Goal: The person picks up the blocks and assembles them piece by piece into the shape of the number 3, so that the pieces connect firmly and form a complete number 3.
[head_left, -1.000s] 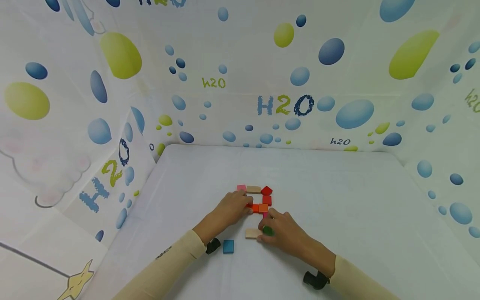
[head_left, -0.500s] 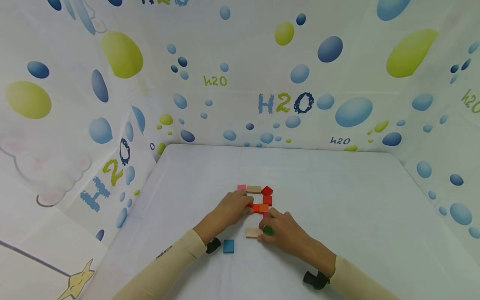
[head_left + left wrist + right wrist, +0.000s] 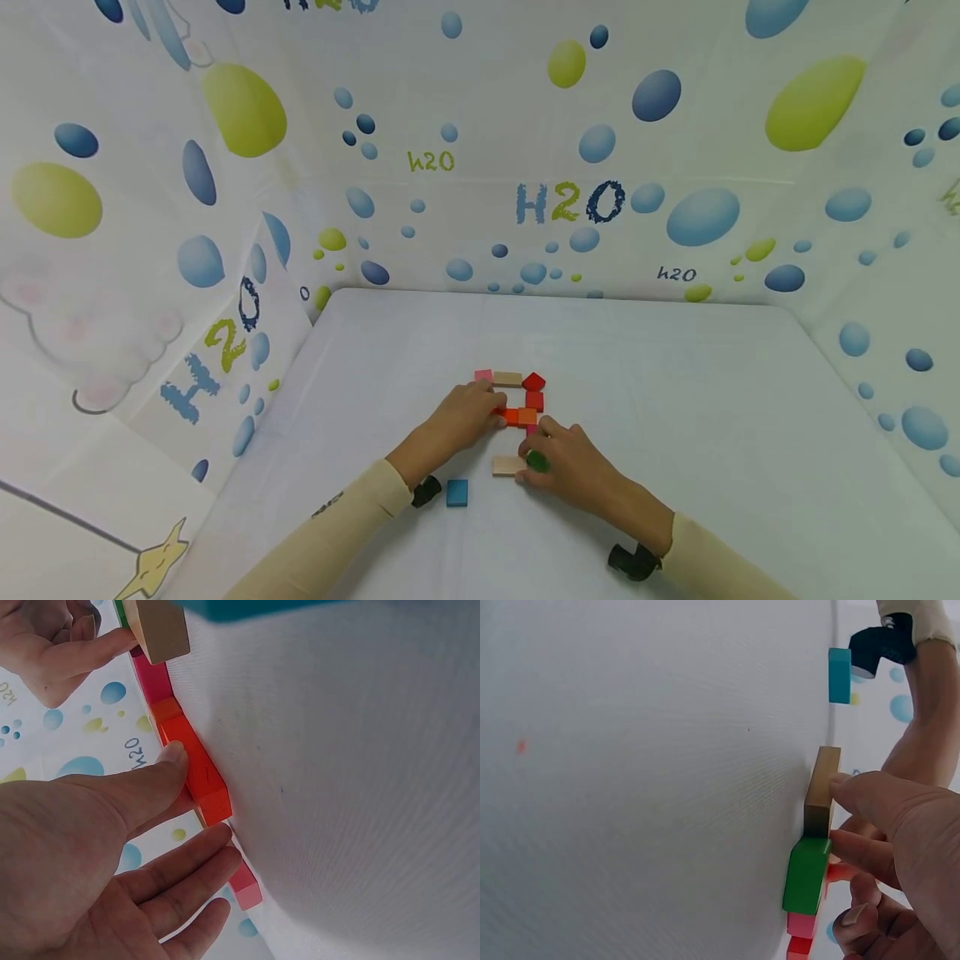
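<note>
My left hand [image 3: 467,414] is at the left end of the middle row, its thumb and a partly hidden finger pinching an orange-red block [image 3: 201,769]; the other fingers extend past it. An orange block [image 3: 527,415] adjoins it. My right hand [image 3: 573,468] pinches the right end of a plain wooden block [image 3: 506,467] between thumb and index finger. A green block [image 3: 808,877] touches that end and is partly under the hand in the head view. Beyond the green block, a dark pink block [image 3: 154,679] leads up to the orange one.
A pink block [image 3: 483,376], another wooden block [image 3: 507,380] and a red pentagon-shaped block [image 3: 533,382] form the far row, with a red block [image 3: 535,402] below the pentagon. A blue block [image 3: 457,492] lies apart, nearer me, on the white-covered table [image 3: 675,400].
The wooden block and my right hand have shifted very slightly to the right. My left hand keeps its place on the orange-red block.
</note>
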Demonstrator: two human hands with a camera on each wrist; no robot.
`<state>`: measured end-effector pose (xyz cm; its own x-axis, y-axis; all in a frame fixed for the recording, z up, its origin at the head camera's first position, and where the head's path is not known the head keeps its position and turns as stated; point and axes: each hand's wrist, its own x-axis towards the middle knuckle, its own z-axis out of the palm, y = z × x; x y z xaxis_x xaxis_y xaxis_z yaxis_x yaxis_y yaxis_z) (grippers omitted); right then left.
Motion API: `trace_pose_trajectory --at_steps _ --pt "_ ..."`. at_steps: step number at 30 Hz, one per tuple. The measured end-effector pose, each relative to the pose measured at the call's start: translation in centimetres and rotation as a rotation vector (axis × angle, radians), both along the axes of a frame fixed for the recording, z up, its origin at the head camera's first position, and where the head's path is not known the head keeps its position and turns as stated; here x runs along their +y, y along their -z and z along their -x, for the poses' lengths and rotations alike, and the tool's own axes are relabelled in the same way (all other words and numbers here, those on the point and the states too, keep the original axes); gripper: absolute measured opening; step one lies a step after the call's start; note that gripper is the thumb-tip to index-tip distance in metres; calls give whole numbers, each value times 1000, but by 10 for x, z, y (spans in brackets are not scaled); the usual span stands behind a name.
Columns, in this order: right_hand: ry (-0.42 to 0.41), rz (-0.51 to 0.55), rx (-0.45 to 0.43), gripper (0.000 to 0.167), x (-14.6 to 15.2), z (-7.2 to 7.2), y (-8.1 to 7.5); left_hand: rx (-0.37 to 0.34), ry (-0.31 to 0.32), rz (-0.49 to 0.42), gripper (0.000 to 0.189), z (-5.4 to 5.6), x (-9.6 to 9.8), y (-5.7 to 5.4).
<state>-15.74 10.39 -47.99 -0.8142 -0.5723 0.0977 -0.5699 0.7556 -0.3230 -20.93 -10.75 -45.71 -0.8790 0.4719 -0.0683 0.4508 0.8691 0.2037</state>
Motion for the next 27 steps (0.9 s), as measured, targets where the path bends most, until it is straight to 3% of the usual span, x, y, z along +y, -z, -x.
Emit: trace_pose_trajectory --at_steps 11,19,27 --pt "-20 37 15 31 -2 -2 -4 36 25 13 22 -1 1 -1" --pt "-46 59 12 33 -13 -5 -6 15 18 0 20 -1 1 -3" --pt "-136 53 33 36 -30 -11 -6 1 7 2 20 0 0 -3"
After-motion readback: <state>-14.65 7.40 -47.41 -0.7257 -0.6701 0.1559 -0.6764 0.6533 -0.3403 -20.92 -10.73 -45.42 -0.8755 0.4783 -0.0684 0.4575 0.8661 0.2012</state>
